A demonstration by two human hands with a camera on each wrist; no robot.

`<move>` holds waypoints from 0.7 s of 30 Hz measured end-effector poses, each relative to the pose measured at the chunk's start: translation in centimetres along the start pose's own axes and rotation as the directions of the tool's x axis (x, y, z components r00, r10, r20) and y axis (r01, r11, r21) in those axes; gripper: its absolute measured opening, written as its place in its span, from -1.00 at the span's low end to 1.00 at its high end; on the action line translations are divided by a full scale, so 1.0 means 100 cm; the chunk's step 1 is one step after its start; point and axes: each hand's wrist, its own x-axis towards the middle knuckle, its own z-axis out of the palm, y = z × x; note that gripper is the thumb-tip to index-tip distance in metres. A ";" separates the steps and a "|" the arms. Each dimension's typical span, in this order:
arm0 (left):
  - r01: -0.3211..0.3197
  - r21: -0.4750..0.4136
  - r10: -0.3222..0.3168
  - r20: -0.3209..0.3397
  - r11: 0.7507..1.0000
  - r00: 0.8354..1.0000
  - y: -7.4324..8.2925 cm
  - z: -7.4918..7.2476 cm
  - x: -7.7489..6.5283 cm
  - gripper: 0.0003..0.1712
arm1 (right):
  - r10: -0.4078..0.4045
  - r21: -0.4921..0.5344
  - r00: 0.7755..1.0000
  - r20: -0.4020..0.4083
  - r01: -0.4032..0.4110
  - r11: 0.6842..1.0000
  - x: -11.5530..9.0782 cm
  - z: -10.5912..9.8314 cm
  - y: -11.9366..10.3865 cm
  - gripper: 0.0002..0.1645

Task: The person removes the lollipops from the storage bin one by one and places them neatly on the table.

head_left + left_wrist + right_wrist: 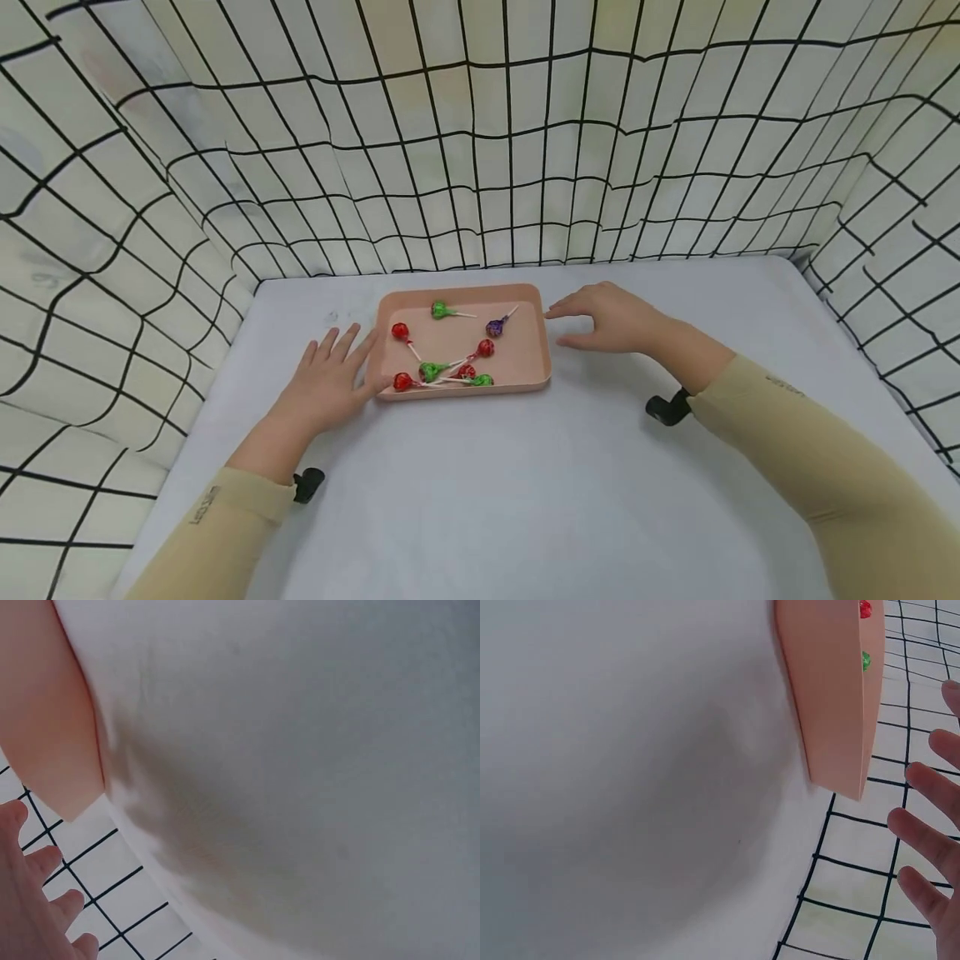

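Observation:
A pink tray lies on the white table and bears several wrapped lollipops. A green lollipop is at its far side, a purple lollipop to the right, and a red lollipop at the left. More red and green ones cluster along the near edge. My left hand is at the tray's left side, fingers spread, its thumb overlapping the near left corner. Just off the right edge is my right hand, fingers extended toward the tray and holding nothing. Both wrist views show the tray's outer wall beside loosely spread fingers.
White cloth covers the table. Behind it and on both sides stand pale walls with a black grid. Beige sleeves cover the forearms, and a black wrist device sits under each wrist.

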 end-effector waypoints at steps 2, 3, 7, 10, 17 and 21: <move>0.004 0.000 -0.004 0.012 1.000 1.000 -0.002 0.001 -0.001 0.03 | -0.006 0.023 1.000 0.008 0.006 1.000 0.010 0.001 -0.002 -0.48; 0.006 0.000 -0.006 0.017 1.000 1.000 -0.003 0.002 -0.001 0.03 | -0.002 0.034 1.000 0.015 0.001 0.999 0.014 0.001 -0.004 -0.48; 0.002 -0.002 -0.002 0.028 1.000 1.000 -0.005 0.004 0.000 0.01 | 0.022 0.052 0.999 0.045 -0.024 0.998 0.032 0.002 -0.006 -0.49; 0.002 -0.002 -0.002 0.029 1.000 1.000 -0.005 0.005 0.000 0.01 | 0.036 0.041 0.997 0.070 -0.039 0.998 0.044 0.003 -0.008 -0.51; -0.002 -0.012 0.003 0.036 1.000 0.999 -0.004 0.009 0.004 0.06 | 0.028 0.010 0.990 0.136 -0.030 1.000 0.066 0.001 -0.019 -0.55; -0.010 -0.004 0.011 0.037 1.000 0.999 -0.002 0.009 0.005 0.08 | 0.020 -0.068 0.986 0.166 -0.009 0.998 0.078 0.002 -0.025 -0.55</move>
